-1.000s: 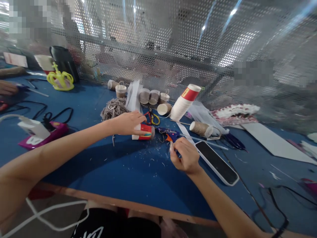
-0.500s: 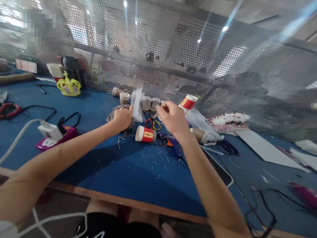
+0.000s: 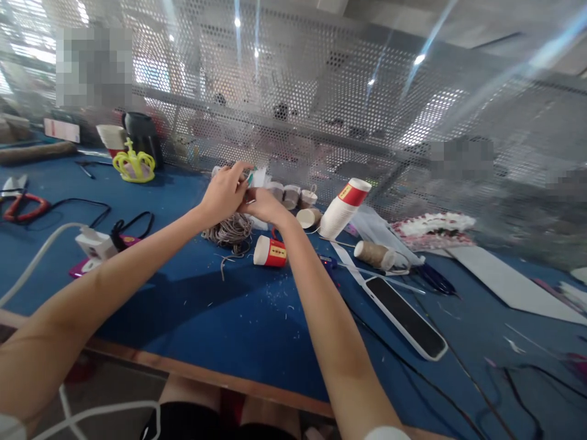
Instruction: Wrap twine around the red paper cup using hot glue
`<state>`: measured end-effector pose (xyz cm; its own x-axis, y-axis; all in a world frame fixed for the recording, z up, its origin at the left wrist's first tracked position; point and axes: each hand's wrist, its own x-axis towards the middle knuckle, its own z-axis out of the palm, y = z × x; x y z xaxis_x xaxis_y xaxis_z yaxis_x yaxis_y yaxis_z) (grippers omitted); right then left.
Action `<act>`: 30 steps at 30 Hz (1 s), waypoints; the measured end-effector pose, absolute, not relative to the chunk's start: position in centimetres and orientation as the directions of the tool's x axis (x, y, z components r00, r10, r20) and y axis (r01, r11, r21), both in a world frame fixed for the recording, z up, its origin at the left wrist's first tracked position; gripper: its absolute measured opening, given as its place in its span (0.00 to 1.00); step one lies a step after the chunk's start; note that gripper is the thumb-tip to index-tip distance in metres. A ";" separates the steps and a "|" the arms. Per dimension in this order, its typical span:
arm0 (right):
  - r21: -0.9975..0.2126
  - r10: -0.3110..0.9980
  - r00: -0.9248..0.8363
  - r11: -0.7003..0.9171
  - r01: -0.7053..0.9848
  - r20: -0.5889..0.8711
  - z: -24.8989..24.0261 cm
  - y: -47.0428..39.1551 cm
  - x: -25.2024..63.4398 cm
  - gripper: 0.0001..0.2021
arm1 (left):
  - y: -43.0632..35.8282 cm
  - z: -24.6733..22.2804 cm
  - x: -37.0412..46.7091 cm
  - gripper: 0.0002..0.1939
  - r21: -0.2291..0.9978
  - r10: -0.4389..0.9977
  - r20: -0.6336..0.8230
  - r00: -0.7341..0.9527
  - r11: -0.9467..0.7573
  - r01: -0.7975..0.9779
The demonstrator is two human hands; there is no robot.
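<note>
My left hand [image 3: 227, 190] and my right hand [image 3: 263, 205] meet above a pile of grey-brown cord [image 3: 232, 233]. Both sets of fingers are bent together around something small that I cannot make out; a bit of teal shows at the left fingertips. White translucent material [image 3: 260, 177] stands just behind them. Wrapped cups [image 3: 291, 197] line up to the right of my hands. Nearer to me, a red and white paper cup [image 3: 270, 252] lies on its side. My right forearm partly covers the blue glue gun [image 3: 326, 263].
Stacked paper cups [image 3: 343, 209], a twine roll [image 3: 373, 255] and a phone [image 3: 406, 318] are on the right. A yellow crown [image 3: 134, 164], red-handled scissors [image 3: 26, 208] and a white plug [image 3: 96, 243] are on the left. A perforated screen [image 3: 312, 110] stands behind.
My right hand has moved left, from over the scissors by the cups to my left hand. My left hand has risen slightly. The stacked cups and the phone are now less covered.
</note>
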<state>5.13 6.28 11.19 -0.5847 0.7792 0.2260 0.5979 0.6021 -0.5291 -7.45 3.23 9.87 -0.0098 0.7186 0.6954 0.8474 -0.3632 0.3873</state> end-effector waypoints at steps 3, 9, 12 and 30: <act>-0.537 0.779 -0.554 0.615 0.578 0.295 11.4 6.6 5.5 0.11 | 3.5 9.8 -7.7 0.17 0.561 0.703 0.703 -0.112 -0.450 0.695; -0.535 0.765 -0.530 0.639 0.552 0.366 11.5 7.1 6.5 0.12 | 5.0 8.9 -7.7 0.12 0.738 0.695 0.661 -0.282 -0.532 0.416; -0.515 0.769 -0.489 0.639 0.571 0.412 11.7 7.2 6.8 0.12 | 5.8 8.4 -7.6 0.11 0.754 0.707 0.651 -0.278 -0.560 0.343; -0.874 0.887 -0.107 0.461 0.150 0.450 14.2 8.1 10.5 0.13 | 4.7 7.2 -7.1 0.11 0.679 0.884 0.374 0.281 -0.468 0.566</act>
<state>10.49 8.12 14.21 -0.1066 0.8869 0.4496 0.1502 0.4613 -0.8744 -7.07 4.67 7.24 0.2812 0.8836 0.3745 0.5663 -0.4678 0.6786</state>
